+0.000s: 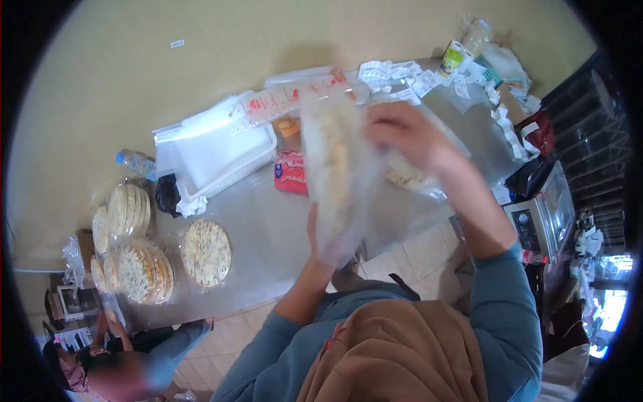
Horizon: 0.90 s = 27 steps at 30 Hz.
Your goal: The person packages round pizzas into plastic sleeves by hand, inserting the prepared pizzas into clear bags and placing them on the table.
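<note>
A clear plastic bag with a pizza [333, 161] inside is held up on edge over the table, blurred by motion. My left hand [323, 244] grips its lower end, partly hidden behind the plastic. My right hand [405, 134] is curled at the bag's upper right edge, its fingertips blurred against the plastic. Behind my right forearm, another wrapped pizza [405, 175] lies on the table, partly covered. One more pizza [205, 252] lies flat in clear wrap to the left.
Stacks of wrapped pizzas [144, 271] stand on the steel table's [261, 234] left end. Behind are a white basket [234, 171], a red packet [290, 172] and a water bottle [136, 165]. Label strips [425, 82] lie at the back right, a machine [536, 224] stands right. Another person [120, 362] is lower left.
</note>
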{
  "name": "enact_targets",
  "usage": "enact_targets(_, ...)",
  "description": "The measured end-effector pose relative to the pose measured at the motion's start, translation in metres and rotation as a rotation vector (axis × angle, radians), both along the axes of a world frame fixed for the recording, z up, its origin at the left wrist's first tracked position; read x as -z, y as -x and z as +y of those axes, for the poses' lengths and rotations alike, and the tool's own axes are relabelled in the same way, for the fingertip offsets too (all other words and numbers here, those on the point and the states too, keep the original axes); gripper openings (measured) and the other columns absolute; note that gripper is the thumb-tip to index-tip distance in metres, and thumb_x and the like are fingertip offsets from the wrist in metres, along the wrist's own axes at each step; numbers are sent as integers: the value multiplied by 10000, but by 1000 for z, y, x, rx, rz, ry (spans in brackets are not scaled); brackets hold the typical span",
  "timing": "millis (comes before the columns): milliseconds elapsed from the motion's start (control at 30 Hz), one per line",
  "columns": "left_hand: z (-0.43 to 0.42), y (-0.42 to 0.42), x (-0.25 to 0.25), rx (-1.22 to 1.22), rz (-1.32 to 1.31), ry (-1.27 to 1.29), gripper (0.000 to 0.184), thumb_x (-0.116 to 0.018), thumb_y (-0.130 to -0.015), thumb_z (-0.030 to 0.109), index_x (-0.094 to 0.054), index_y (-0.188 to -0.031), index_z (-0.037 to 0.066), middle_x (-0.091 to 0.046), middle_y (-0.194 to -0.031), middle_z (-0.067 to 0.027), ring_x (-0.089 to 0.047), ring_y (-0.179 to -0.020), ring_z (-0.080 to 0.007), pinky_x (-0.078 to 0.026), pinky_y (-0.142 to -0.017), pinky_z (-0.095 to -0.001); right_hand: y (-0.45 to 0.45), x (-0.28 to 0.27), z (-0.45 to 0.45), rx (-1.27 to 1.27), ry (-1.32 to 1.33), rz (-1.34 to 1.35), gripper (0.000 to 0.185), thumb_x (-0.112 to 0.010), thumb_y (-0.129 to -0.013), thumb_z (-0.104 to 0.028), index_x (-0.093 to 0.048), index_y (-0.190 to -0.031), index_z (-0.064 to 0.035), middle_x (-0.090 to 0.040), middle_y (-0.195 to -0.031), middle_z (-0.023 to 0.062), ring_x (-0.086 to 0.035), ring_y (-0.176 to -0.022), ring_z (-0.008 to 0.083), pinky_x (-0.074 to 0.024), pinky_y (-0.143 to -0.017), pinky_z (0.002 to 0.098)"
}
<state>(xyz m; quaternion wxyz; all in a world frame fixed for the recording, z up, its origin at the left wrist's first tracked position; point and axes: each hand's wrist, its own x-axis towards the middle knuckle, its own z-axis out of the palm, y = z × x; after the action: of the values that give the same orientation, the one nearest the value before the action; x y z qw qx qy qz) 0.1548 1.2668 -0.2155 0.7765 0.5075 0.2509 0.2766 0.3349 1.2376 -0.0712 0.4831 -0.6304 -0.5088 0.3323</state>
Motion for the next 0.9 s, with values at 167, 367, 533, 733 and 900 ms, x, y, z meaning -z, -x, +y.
enact_targets(167,30,-105,65,163,-487,885,406,-518,-813,195,-397,-1181,75,-501,-1118,-116,-496,-1021,-257,-398,-889,-421,-133,35,-45,247,124,-533,193,-520,-734,-133,-454,-636,19,-443,-563,56,-428,-558,116,-347,-507,282)
enact_targets(367,5,-156,104,-96,116,633,577,-569,-748,62,-282,-1248,71,-445,-1165,-93,-481,-1030,-195,-440,-792,-426,-209,171,-45,353,409,-815,129,-514,-680,-120,-522,-715,4,-530,-693,219,-530,-688,368,-412,-609,403)
enact_targets(533,53,-74,44,162,191,80,386,-556,-753,53,-476,-1131,54,-556,-1021,-83,-572,-850,-169,-472,-678,-280,-208,170,-42,516,382,-907,174,-580,-733,-182,-542,-728,-13,-551,-722,188,-542,-671,353,-421,-595,391)
enact_targets(733,306,73,99,-266,1171,-1194,367,-522,-762,278,-528,-1085,103,-515,-1116,-148,-493,-1014,-312,-426,-796,-422,-138,145,-53,610,81,-615,121,-563,-791,-150,-561,-773,-30,-575,-698,106,-559,-593,190,-430,-554,296)
enact_targets(900,362,78,77,328,1520,-1430,431,-678,-613,354,-571,-969,136,-539,-1050,-105,-504,-984,-279,-434,-793,-392,-42,164,-65,567,239,-288,94,-511,-828,-93,-550,-812,-9,-565,-684,34,-544,-623,99,-444,-590,226)
